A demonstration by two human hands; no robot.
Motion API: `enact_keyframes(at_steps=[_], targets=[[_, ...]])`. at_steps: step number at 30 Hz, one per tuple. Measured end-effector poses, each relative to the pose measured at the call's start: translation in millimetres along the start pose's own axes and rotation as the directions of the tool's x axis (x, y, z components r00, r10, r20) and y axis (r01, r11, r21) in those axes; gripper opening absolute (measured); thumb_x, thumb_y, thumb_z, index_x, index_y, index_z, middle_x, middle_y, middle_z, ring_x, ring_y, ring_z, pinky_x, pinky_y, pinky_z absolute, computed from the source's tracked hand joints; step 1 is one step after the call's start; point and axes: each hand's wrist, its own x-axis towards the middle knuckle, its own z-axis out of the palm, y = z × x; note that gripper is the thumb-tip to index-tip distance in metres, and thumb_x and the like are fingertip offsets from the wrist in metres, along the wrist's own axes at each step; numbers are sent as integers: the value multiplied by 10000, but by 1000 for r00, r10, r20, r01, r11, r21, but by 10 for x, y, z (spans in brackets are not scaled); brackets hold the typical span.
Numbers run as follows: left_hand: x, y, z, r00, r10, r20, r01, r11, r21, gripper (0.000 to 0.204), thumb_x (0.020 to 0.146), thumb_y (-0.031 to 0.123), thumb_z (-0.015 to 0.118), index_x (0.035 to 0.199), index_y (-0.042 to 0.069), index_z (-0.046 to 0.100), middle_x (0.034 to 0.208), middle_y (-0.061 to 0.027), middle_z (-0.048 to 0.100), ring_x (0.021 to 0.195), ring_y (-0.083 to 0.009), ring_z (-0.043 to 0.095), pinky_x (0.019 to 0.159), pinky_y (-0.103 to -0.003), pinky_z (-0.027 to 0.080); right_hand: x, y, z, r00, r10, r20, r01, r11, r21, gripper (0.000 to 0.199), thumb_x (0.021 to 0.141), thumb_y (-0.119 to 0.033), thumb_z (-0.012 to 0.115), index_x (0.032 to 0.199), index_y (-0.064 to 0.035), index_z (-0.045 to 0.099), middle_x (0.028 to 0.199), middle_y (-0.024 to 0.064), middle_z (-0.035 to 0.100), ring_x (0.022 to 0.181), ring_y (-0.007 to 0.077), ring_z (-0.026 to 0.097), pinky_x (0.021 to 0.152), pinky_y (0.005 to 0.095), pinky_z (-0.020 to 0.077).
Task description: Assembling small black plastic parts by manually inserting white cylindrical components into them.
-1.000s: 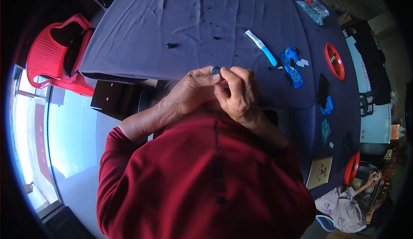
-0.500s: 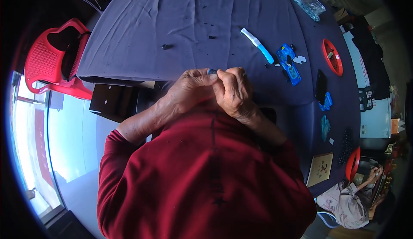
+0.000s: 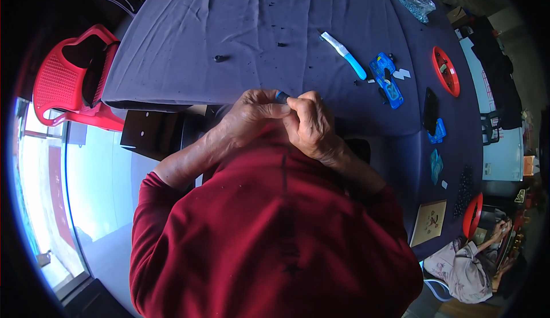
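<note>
Close to the table's near edge, my two hands meet fingertip to fingertip. Between them shows a small dark piece with a blue part [image 3: 281, 96], mostly covered by fingers, so its kind is unclear. My left hand [image 3: 256, 113] pinches it from the left, thumb along the near side. From the other side my right hand [image 3: 310, 124] closes on it with curled fingers and thumb. Beyond them on the dark cloth lie a small black lump [image 3: 219, 58], black crumbs [image 3: 281, 44] and a blue-handled knife [image 3: 346, 57].
Right of the knife are a blue packet [image 3: 387, 80], a red dish [image 3: 445, 71] and a black phone [image 3: 429, 112]. A picture card [image 3: 428, 223] and another red dish [image 3: 472, 216] lie nearer a seated person [image 3: 463, 269]. At left stands a red plastic chair [image 3: 74, 80].
My right hand's fingers have shifted slightly, and more of the small piece's blue part shows between the hands. The view has turned a little; the things on the table appear unmoved.
</note>
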Motion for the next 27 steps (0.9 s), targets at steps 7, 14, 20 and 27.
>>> enact_keyframes(at_steps=[7, 14, 20, 27], targets=[[-7, 26, 20, 999, 40, -2, -40, 999, -13, 123, 769, 6, 597, 891, -8, 585, 854, -61, 604, 837, -147, 566, 828, -291, 437, 32, 11, -21, 1000, -5, -30, 7, 997, 73, 307, 680, 18, 646, 957, 3, 514, 800, 114, 513, 694, 240, 544, 579, 312, 459], [-20, 61, 38, 997, 72, 31, -72, 997, -4, 126, 772, 10, 588, 897, -3, 587, 855, -45, 598, 857, -140, 554, 835, -303, 428, 69, -24, -96, 995, 100, -30, -94, 985, 142, 323, 685, -16, 676, 966, -2, 517, 823, 108, 514, 713, 233, 544, 592, 309, 465], [11, 58, 25, 996, -11, 84, 12, 1000, -12, 120, 773, 7, 582, 893, -3, 584, 857, -52, 596, 854, -138, 552, 828, -295, 430, 66, -11, -128, 997, -74, 8, 74, 991, -109, 247, 694, -47, 648, 895, 5, 516, 737, 94, 490, 638, 218, 522, 542, 295, 444], [-3, 1, -33, 999, -41, -11, 41, 999, 35, 154, 781, 69, 601, 908, -6, 556, 854, -59, 581, 824, -139, 553, 804, -283, 427, 18, 38, -64, 998, -56, -6, 55, 994, -99, 196, 656, -63, 629, 744, -42, 455, 694, 101, 445, 614, 227, 520, 512, 303, 446]])
